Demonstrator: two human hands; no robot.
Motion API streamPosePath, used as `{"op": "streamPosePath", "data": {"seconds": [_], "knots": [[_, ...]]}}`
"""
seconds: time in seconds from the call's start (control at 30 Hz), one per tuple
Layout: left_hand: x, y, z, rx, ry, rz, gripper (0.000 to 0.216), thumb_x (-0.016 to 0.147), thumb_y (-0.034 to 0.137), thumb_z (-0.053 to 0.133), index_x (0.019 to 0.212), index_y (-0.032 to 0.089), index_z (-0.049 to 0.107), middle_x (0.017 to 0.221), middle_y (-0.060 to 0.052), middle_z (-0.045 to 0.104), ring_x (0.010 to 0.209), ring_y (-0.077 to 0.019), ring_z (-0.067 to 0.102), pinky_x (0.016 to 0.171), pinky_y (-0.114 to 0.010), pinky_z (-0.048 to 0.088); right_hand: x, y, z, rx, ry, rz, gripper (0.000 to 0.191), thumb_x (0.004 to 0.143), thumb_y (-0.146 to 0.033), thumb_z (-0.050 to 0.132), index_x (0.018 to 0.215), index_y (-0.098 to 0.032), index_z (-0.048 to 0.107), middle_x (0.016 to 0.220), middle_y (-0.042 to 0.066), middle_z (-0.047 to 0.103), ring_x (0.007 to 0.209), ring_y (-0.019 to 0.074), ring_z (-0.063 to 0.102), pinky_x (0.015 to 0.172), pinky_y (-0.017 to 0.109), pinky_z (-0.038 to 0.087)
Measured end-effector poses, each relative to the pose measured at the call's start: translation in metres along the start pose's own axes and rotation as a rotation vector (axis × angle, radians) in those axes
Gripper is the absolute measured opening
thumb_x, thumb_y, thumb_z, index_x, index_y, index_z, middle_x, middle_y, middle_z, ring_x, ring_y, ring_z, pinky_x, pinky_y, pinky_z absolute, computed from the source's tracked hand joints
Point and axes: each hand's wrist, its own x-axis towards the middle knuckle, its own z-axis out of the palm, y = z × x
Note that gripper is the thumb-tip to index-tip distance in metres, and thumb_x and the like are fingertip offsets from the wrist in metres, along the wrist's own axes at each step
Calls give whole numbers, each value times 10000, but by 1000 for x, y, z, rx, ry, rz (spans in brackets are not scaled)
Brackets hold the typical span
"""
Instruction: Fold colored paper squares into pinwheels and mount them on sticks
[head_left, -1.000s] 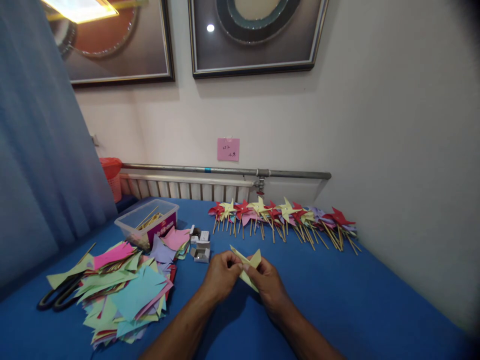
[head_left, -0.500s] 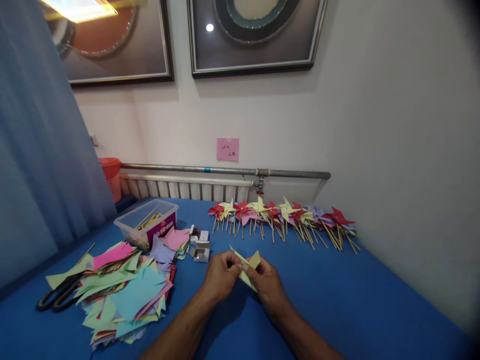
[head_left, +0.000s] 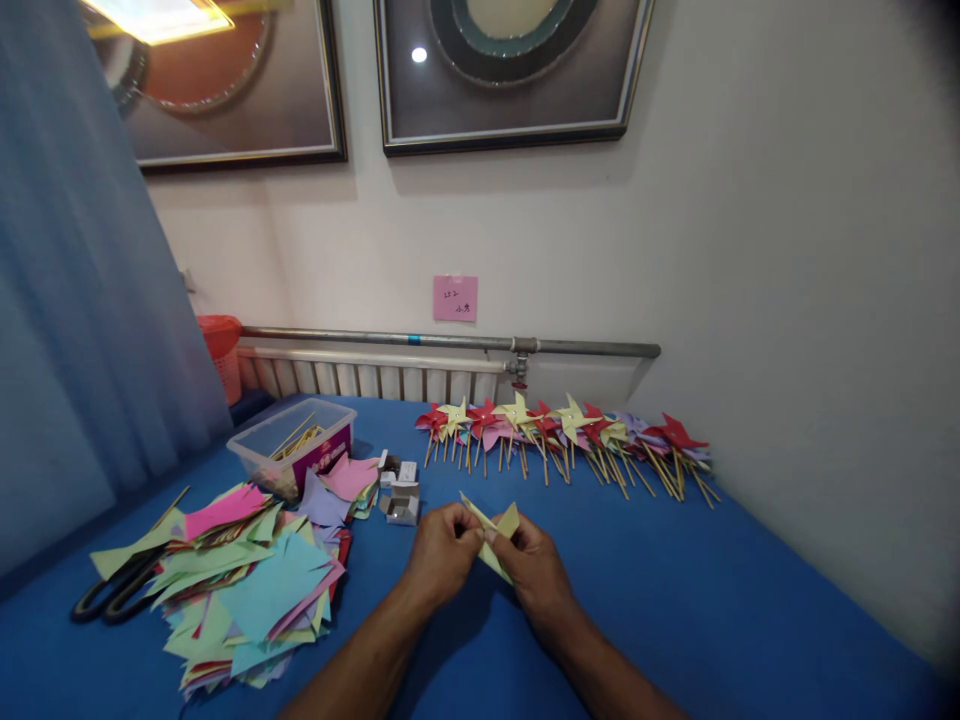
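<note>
Between my two hands is a pale yellow paper pinwheel (head_left: 495, 562), its blades partly folded in and one tip sticking up. My left hand (head_left: 441, 548) pinches its left side, thumb against the fingers. My right hand (head_left: 536, 570) grips the right side, with the thumb pressed near the centre. My fingers hide the middle of the paper, so any pin there cannot be made out. Left of my hands stand two small open boxes (head_left: 403, 505). A large heap of cut coloured paper (head_left: 277, 585) lies farther left.
Finished pinwheels on sticks (head_left: 574, 420) lie in a row along the back of the blue-covered surface (head_left: 660, 600). A clear plastic tub (head_left: 255, 450) holds thin sticks. Black-handled scissors (head_left: 124, 590) lie partly under the paper. A metal pipe (head_left: 600, 349) runs along the wall.
</note>
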Motion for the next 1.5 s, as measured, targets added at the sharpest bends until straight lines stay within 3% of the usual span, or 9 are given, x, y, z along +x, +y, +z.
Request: {"op": "streamPosePath", "data": {"seconds": [0.3,0.47,0.67,0.9,1.17,1.33,1.5], "knots": [[-1,-1,4,-59,77,67,71,717,202,608,656,181,576,605,32,556,590,-116,489,575,-233,366,5,4,-3,-38,39,-19,412,709,-535,791,868,-174,671,686,0,653,626,167,556,597,270,430],[2,6,-1,-333,189,-84,213,641,315,710,756,161,619,634,19,596,578,-119,523,572,-236,394,10,10,-6,71,54,34,495,654,-563,838,910,-171,677,739,22,697,642,180,596,621,288,472],[1,8,-7,-530,-50,-243,320,526,350,821,646,144,606,550,8,589,484,-93,472,513,-230,351,5,7,-4,133,-11,62,499,673,-575,844,910,-169,679,754,21,712,650,169,618,619,269,468],[8,-10,0,-464,-62,-241,310,499,304,833,638,151,603,557,-1,626,476,-109,514,516,-243,385,1,0,-2,48,-59,66,456,694,-529,835,937,-162,716,835,54,759,738,210,669,643,279,480],[9,-12,-2,-455,-58,-171,245,539,293,776,627,153,594,557,3,620,484,-106,509,514,-239,376,0,1,-3,197,-119,114,480,701,-460,847,1061,-160,744,978,89,786,884,249,722,831,350,531],[10,-14,0,-444,-100,-203,247,544,310,769,619,153,593,552,1,614,477,-105,498,508,-239,368,2,4,-5,155,-93,113,439,685,-424,851,1011,-145,755,926,84,788,800,232,715,746,317,527],[11,-20,2,-404,-100,-140,253,582,322,764,604,157,573,533,23,572,472,-88,454,498,-230,332,5,7,-7,51,-66,86,414,696,-444,824,963,-137,749,854,71,779,720,211,685,658,290,497]]}}
